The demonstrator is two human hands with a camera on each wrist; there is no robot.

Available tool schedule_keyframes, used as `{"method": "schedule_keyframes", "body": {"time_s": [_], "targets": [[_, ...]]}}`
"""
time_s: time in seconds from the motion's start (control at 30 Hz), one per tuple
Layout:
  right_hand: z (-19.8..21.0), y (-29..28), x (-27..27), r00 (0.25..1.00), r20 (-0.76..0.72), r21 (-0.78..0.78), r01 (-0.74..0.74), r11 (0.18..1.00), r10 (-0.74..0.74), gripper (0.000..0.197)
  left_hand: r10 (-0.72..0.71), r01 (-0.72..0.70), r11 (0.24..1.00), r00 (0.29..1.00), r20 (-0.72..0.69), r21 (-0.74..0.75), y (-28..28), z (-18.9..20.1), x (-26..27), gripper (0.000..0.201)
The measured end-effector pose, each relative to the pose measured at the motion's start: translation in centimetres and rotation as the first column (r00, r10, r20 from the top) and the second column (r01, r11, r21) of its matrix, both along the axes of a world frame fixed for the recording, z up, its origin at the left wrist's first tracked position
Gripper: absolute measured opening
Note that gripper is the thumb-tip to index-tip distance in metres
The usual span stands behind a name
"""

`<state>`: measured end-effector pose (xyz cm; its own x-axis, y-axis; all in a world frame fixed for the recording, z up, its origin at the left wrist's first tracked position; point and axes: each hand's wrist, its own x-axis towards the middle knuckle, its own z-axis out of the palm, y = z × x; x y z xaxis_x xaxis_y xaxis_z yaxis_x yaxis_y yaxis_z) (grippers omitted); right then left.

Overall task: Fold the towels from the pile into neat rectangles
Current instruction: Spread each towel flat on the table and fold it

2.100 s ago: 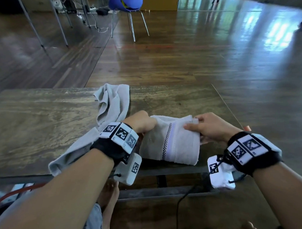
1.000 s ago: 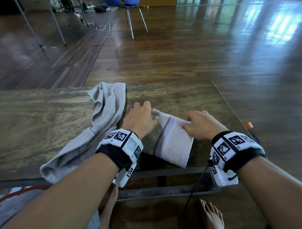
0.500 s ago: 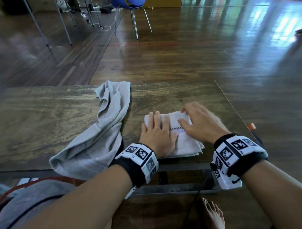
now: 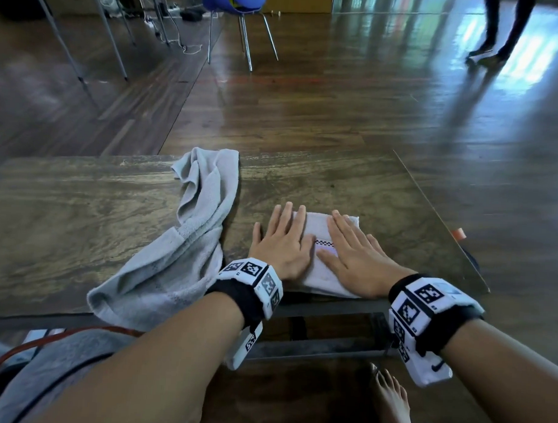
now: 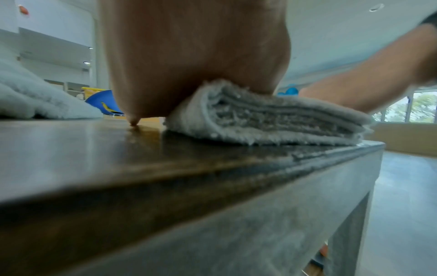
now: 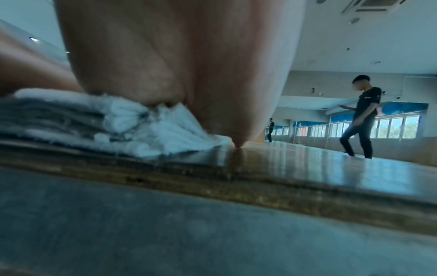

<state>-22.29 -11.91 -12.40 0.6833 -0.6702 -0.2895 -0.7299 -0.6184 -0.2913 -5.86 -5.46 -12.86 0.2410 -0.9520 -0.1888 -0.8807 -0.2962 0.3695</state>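
A small white towel (image 4: 318, 225) with a checkered stripe lies folded into a thick rectangle near the front edge of the wooden table (image 4: 81, 210). My left hand (image 4: 283, 240) lies flat on its left half, fingers straight. Beside it, my right hand (image 4: 352, 245) presses flat on the right half. In the left wrist view the folded towel (image 5: 272, 119) shows several stacked layers under my palm (image 5: 189, 56). Seen from the right wrist, the towel's (image 6: 94, 121) edge is squashed under my right palm (image 6: 189, 56). A larger grey towel (image 4: 188, 243) lies crumpled to the left.
The table's right edge (image 4: 442, 217) runs close to my right hand, with an orange tag (image 4: 458, 233) beyond it. A blue chair (image 4: 237, 7) stands on the wooden floor behind. Another person (image 6: 361, 115) walks at the far right. My bare foot (image 4: 391, 402) is under the table.
The white towel was folded over once more into a smaller rectangle. Both hands went from pinching its edges to lying flat on top, and their fingers have since slid forward over it.
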Motion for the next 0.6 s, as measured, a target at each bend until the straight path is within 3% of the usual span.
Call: {"method": "schedule_keyframes", "body": {"time_s": [0.17,0.33,0.4,0.5,0.6], "targets": [[-0.4,-0.2,-0.4,0.998,0.036,-0.02,0.044,0.999,-0.044,0.077,0.044,-0.044,0.997,0.999,-0.005,0.058,0.4,0.2,0.9,0.063],[-0.4,-0.1,0.0,0.996,0.017,-0.021,0.091,0.996,-0.091,0.077,0.196,-0.195,0.973,0.981,0.003,0.12,1.0,1.1,0.6,0.078],[-0.2,-0.1,0.0,0.996,0.01,-0.013,0.092,0.996,-0.092,0.077,0.256,-0.258,0.963,0.966,0.03,0.081,1.0,1.7,0.0,0.08],[0.1,0.1,0.1,0.995,0.006,-0.002,0.104,0.995,-0.104,0.078,0.297,-0.291,0.953,0.952,0.074,-0.084,1.0,2.8,-0.5,0.064],[1.1,0.6,1.0,0.959,0.094,0.032,0.266,0.963,-0.268,0.084,0.299,-0.309,0.938,0.951,-0.083,-0.158,0.8,4.1,-0.4,0.044]]}}
